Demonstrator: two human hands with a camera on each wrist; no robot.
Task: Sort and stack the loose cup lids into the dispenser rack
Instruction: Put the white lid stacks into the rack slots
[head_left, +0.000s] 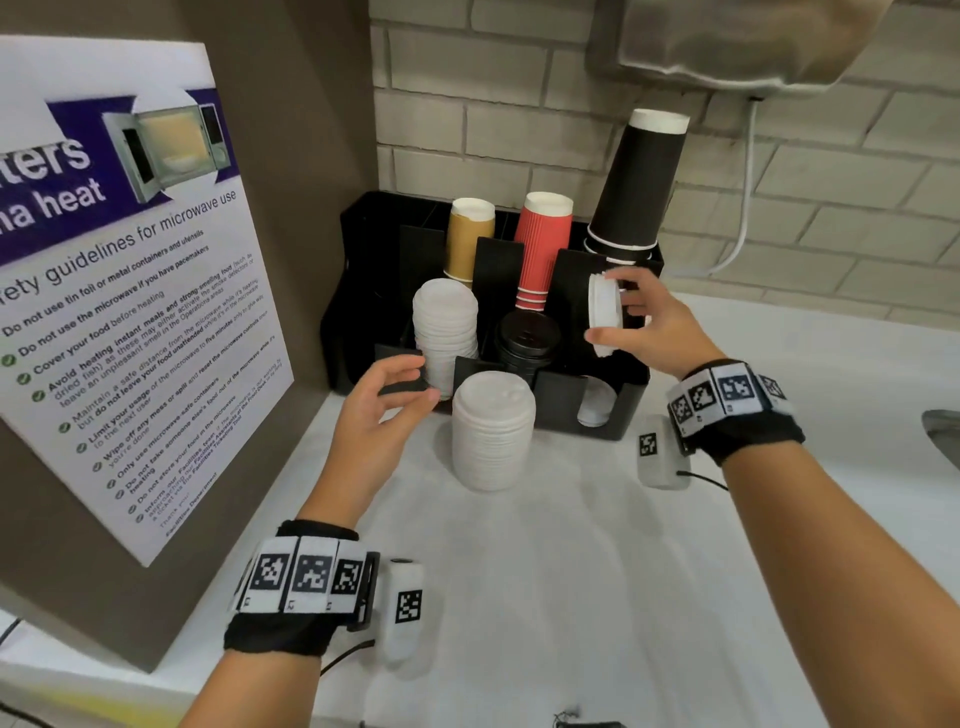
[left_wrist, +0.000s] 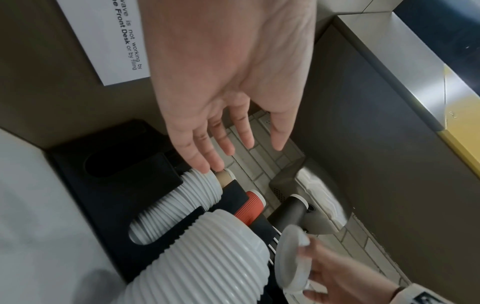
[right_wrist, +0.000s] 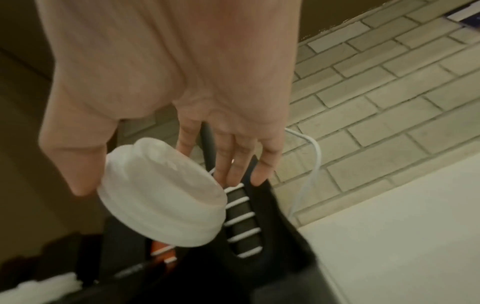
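The right hand (head_left: 657, 327) pinches a small stack of white lids (head_left: 602, 317) between thumb and fingers, held on edge above the right front slot of the black dispenser rack (head_left: 631, 400), which sits at the bench's back left corner. How many lids are in that pinch is hard to tell: the right wrist view is blurred. The left hand (head_left: 376, 410) hovers with fingers relaxed and apart, holding nothing, just beside the rack's left front slot, where a tilted column of white lids (head_left: 445, 332) leans. A taller loose lid stack (head_left: 492, 431) stands on the bench (head_left: 623, 597) touching the rack's front. Black lids (head_left: 527, 340) fill the middle slot; only a sliver of white shows low in the right one. Behind stand tan (head_left: 470, 241), red (head_left: 543, 249) and black cups (head_left: 636, 182) (upside down). The poster (head_left: 119, 291) at left is cut off; readable: "guidelines for microwave use", "Do not use tin foil".
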